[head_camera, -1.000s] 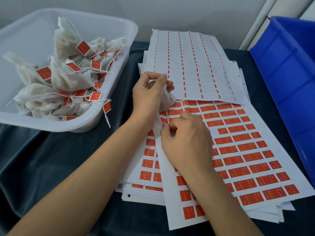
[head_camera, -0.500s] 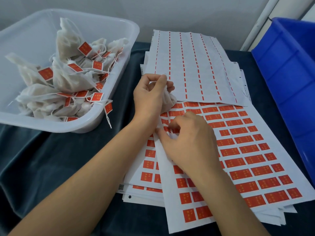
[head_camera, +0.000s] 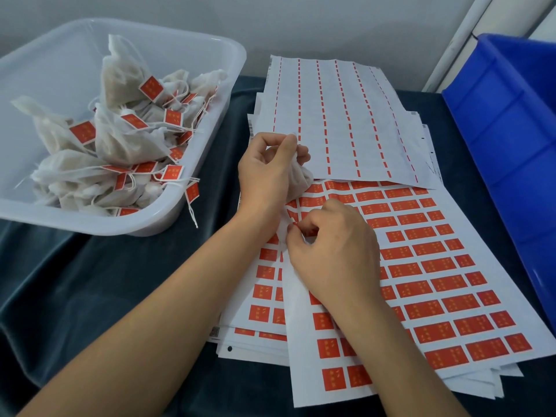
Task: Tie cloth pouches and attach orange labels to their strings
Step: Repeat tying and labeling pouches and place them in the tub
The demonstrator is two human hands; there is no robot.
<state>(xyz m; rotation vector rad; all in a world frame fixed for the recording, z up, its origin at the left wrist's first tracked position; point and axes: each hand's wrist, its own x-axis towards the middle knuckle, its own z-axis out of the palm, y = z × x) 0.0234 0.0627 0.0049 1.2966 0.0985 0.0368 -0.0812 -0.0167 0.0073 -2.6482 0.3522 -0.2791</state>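
Since a second ago the right hand (head_camera: 334,251) has crept up the sheet (head_camera: 436,266), its grip now pinching a label (head_camera: 296,225) at the edge to peel it. Left hand (head_camera: 270,173) grips the pouch (head_camera: 301,183) just above, keeping its string close. Finished pouches fill the tub (head_camera: 192,212) on the bench (head_camera: 90,281)

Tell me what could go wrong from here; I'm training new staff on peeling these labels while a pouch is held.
1. The right hand pinches an orange label at the label sheet's edge; a hasty peel might tear or fold it.
2. The loose sheet could lift with the label, since neither hand pins it.
3. The left hand holds the pouch bunched; its grip may slacken, loosening the pouch.
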